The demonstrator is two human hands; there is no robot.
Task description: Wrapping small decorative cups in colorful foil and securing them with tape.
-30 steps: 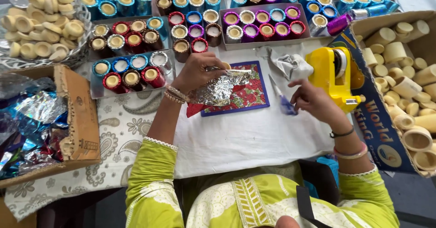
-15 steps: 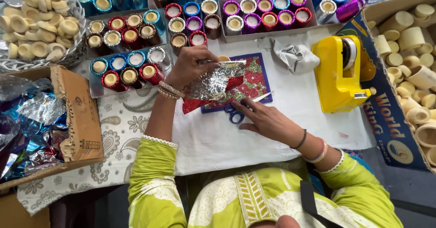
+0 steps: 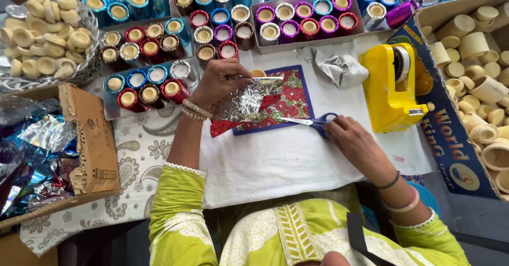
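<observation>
1. My left hand (image 3: 220,80) is pinched shut on a sheet of silver foil (image 3: 249,100), holding it up just over the red floral mat (image 3: 278,104).
2. There's a small cup (image 3: 258,73) right at my left fingertips, mostly hidden by the foil, so can't say if I'm actually touching it.
3. My right hand (image 3: 352,141) is down on the white cloth (image 3: 286,160), fingers curled onto the blue handles of the scissors (image 3: 313,121). Blades point toward my left hand and lie over the mat's near edge. Can't tell if my fingers are through the loops.
4. Just past my right hand is the yellow tape dispenser (image 3: 389,88), with a crumpled grey rag (image 3: 339,67) next to it.
5. Beyond my left hand are trays of foil-wrapped cups (image 3: 148,80) in red, blue and purple.
6. Way off to the right of my right hand there's a box of plain cups (image 3: 477,59).
</observation>
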